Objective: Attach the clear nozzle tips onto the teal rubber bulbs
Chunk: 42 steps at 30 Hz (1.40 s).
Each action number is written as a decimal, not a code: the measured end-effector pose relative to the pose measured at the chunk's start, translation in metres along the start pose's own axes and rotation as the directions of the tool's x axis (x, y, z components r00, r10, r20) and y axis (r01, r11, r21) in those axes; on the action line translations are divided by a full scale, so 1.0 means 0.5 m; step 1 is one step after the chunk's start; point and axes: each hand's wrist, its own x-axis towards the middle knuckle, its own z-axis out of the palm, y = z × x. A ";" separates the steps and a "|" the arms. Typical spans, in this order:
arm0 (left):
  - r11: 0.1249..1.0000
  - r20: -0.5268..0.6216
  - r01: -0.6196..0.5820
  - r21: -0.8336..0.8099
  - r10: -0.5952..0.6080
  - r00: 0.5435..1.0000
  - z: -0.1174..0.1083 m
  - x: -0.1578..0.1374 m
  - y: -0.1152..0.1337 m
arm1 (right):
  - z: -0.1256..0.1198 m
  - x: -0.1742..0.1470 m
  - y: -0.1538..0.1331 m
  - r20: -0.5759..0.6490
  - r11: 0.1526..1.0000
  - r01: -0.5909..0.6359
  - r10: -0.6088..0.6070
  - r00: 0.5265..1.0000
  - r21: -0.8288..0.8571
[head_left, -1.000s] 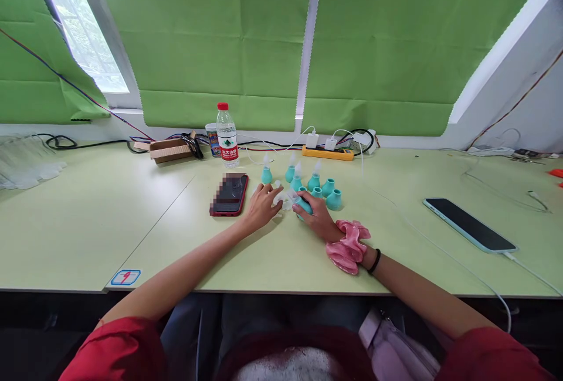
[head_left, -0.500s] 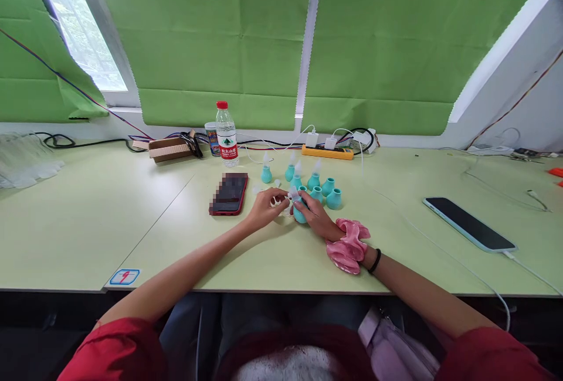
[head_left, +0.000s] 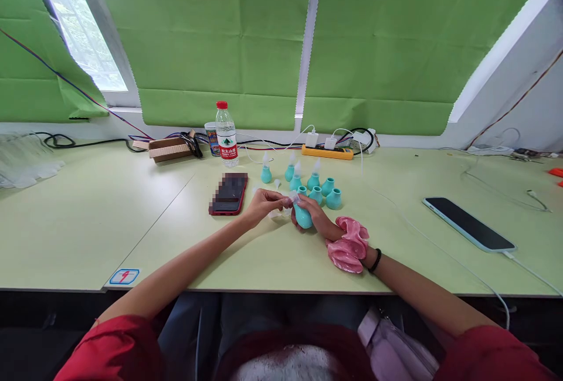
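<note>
A turquoise squeeze bulb (head_left: 302, 217) is gripped in my right hand (head_left: 317, 217), tilted with its neck towards the left. A clear plastic fitting (head_left: 294, 196) sits at the bulb's neck. My left hand (head_left: 267, 205) pinches at this fitting, its thumb and fingertips pressed together; whether a smaller part is between them is hidden. Just beyond my hands stand several turquoise bulbs without tips (head_left: 333, 198) and several with pointed translucent tips (head_left: 314, 180). One loose clear tip (head_left: 277, 183) lies on the table, and more clear pieces (head_left: 276, 213) show beneath my left hand.
A red-edged phone (head_left: 229, 194) lies left of my hands, a water bottle (head_left: 227, 138) and a cup (head_left: 212, 138) behind it. An orange power strip (head_left: 328, 152) runs along the back. At right, another phone (head_left: 468, 224) is on its charging cable. Clear plastic bags (head_left: 26, 161) lie far left.
The bulb in my right hand has tilted, its round end now turned lower and towards me. My left fingers have straightened and closed in on the clear fitting.
</note>
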 end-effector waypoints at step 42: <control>0.953 0.021 0.160 -0.257 -0.160 0.987 0.008 -0.001 0.006 | -0.011 0.016 -0.008 0.182 0.895 -0.309 0.261 0.948 0.321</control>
